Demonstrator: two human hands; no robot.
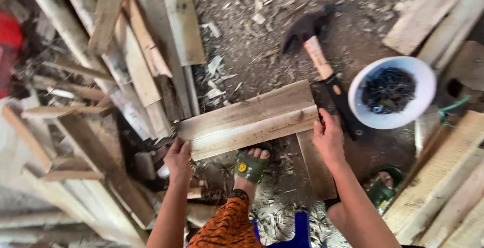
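Observation:
Two wooden boards (249,119) lie side by side across the dirt floor, resting on a third board (316,164) that runs toward me. My left hand (178,159) grips the left end of the nearer board. My right hand (328,138) presses on the right end, at the corner where the boards meet. A hammer (322,64) with a dark head and a pale and black handle lies just beyond my right hand. Beside it stands a white bowl (421,104) holding dark nails.
My left foot in a green sandal (250,166) sits under the boards; the other sandalled foot (383,186) is at the right. Stacked planks and offcuts (116,61) crowd the left, more planks (443,177) lie at the right. Wood chips cover the ground.

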